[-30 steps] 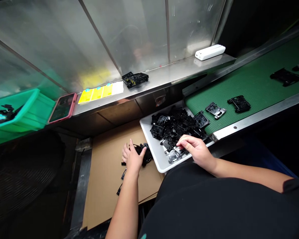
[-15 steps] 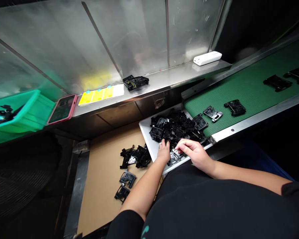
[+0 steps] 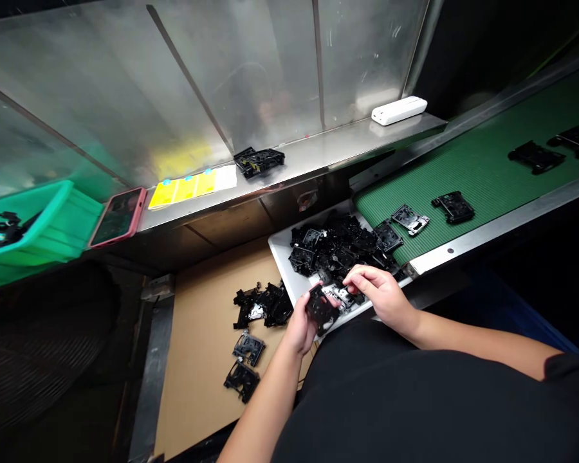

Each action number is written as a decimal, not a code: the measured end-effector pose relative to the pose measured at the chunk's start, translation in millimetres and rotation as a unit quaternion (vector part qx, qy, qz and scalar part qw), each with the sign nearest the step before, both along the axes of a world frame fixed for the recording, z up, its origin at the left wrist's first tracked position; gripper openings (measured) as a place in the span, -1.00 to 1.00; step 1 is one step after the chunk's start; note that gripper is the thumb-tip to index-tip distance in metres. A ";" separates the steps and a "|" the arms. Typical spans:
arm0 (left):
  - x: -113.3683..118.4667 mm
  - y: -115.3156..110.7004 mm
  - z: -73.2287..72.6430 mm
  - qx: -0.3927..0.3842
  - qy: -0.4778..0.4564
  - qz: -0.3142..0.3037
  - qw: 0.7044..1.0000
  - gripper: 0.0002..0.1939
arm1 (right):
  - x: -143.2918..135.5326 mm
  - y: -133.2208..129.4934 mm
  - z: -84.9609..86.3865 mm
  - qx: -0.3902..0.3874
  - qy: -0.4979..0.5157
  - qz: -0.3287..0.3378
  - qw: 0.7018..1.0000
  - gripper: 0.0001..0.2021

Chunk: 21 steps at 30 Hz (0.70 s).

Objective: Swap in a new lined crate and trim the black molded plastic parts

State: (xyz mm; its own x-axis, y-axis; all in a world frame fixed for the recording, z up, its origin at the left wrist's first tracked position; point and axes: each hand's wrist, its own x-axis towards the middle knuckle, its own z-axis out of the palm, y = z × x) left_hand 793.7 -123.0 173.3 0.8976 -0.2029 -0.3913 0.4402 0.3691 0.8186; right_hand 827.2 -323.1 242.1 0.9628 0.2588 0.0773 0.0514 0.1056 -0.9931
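Dull, scuffed metal panels (image 3: 270,64) stand behind a smooth white plastic tray (image 3: 280,245) heaped with angular black plastic frames (image 3: 340,238). The left hand (image 3: 300,325) grips a flat black frame with cut-outs (image 3: 321,308) over the tray's near edge. The right hand (image 3: 388,299), fingertips drawn together, hovers beside it near the ribbed green belt (image 3: 415,186); whether they pinch anything is unclear.

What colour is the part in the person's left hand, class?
Black: the part in the left hand shows best in the head view.
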 end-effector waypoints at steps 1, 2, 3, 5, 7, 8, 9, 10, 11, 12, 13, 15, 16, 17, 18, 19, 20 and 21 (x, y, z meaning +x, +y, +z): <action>-8.7 -1.1 11.4 -0.081 0.034 0.028 0.996 -0.28 | -0.3 1.5 1.2 0.001 0.000 0.004 1.000 -0.74; -15.9 -2.5 22.0 -0.136 0.059 0.046 0.988 -0.29 | -0.9 3.1 2.6 0.001 -0.001 0.012 1.000 -0.74; -21.6 -4.1 31.8 -0.163 0.071 0.052 0.983 -0.31 | -1.7 4.6 4.3 0.000 -0.004 0.022 1.000 -0.74; -28.6 -6.7 48.2 -0.191 0.076 0.052 0.977 -0.31 | -3.8 7.4 8.2 -0.003 -0.013 0.042 0.999 -0.74; -31.3 -8.4 60.2 -0.209 0.068 0.053 0.974 -0.30 | -6.3 9.7 12.7 -0.004 -0.031 0.057 0.998 -0.74; -31.8 -9.0 64.5 -0.214 0.061 0.058 0.973 -0.29 | -7.5 10.6 15.0 -0.004 -0.040 0.062 0.997 -0.75; -32.1 -9.5 67.9 -0.215 0.054 0.063 0.973 -0.29 | -8.8 11.5 17.2 -0.003 -0.048 0.065 0.997 -0.76; -32.4 -10.0 70.3 -0.216 0.050 0.066 0.973 -0.30 | -10.0 12.4 19.2 -0.002 -0.053 0.068 0.996 -0.76; -32.8 -10.6 72.1 -0.218 0.046 0.066 0.973 -0.31 | -11.2 13.3 20.9 -0.001 -0.053 0.072 0.996 -0.76; -33.4 -11.4 73.2 -0.222 0.044 0.063 0.972 -0.32 | -12.4 14.2 22.4 0.003 -0.047 0.078 0.996 -0.76; -34.0 -12.2 74.0 -0.226 0.043 0.057 0.971 -0.33 | -13.6 15.1 23.5 0.011 -0.035 0.088 0.995 -0.76; -35.3 -14.2 75.2 -0.240 0.038 0.047 0.969 -0.32 | -15.8 17.2 24.8 0.040 -0.003 0.115 0.993 -0.75; -35.8 -15.2 75.9 -0.246 0.035 0.043 0.968 -0.32 | -16.8 18.3 25.0 0.056 0.010 0.129 0.990 -0.75; -36.1 -16.2 76.7 -0.250 0.032 0.042 0.967 -0.32 | -17.6 19.3 25.0 0.070 0.020 0.140 0.988 -0.75; -36.3 -17.1 77.7 -0.253 0.032 0.040 0.966 -0.32 | -18.2 20.2 24.8 0.079 0.025 0.146 0.986 -0.75; -36.2 -17.9 78.8 -0.254 0.031 0.038 0.966 -0.33 | -18.7 21.0 24.5 0.082 0.026 0.148 0.985 -0.74; -36.0 -18.6 80.0 -0.254 0.030 0.036 0.966 -0.33 | -19.0 21.6 24.1 0.080 0.028 0.148 0.985 -0.74; -35.7 -19.1 81.2 -0.253 0.029 0.032 0.966 -0.33 | -19.1 22.1 23.6 0.077 0.029 0.148 0.986 -0.74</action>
